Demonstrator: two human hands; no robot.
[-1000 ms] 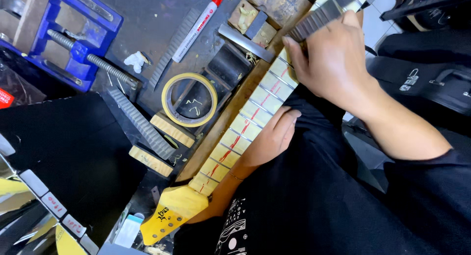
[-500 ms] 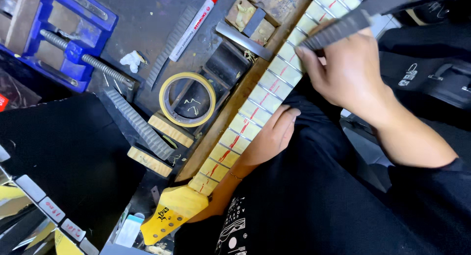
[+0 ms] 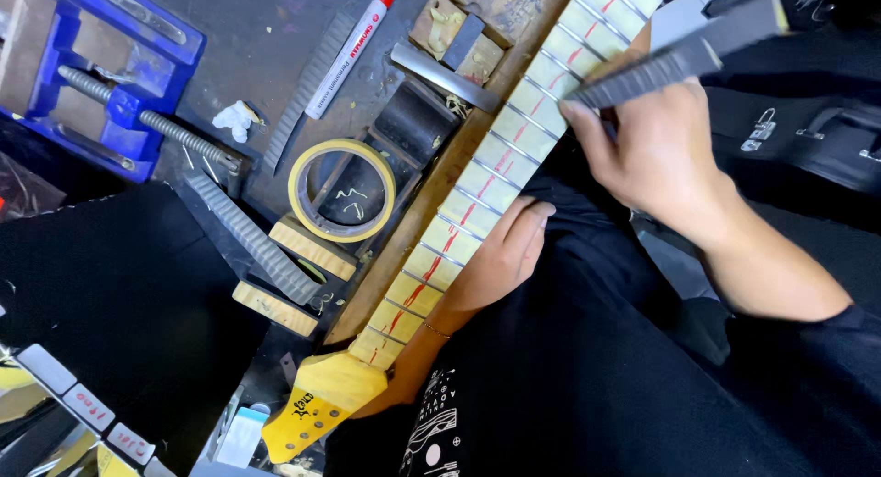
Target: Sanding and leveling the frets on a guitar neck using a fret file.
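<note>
While the right hand (image 3: 656, 156) grips a file (image 3: 674, 60) (left hand (image 3: 500, 257) cupping the guitar neck (image 3: 477, 193)), tape roll (image 3: 341, 191) lies nearby.

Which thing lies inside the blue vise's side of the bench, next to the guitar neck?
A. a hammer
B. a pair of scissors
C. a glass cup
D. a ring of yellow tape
D: a ring of yellow tape lies flat left of the guitar neck.

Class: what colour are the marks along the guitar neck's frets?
Red marks, clearest in the head view.
</note>
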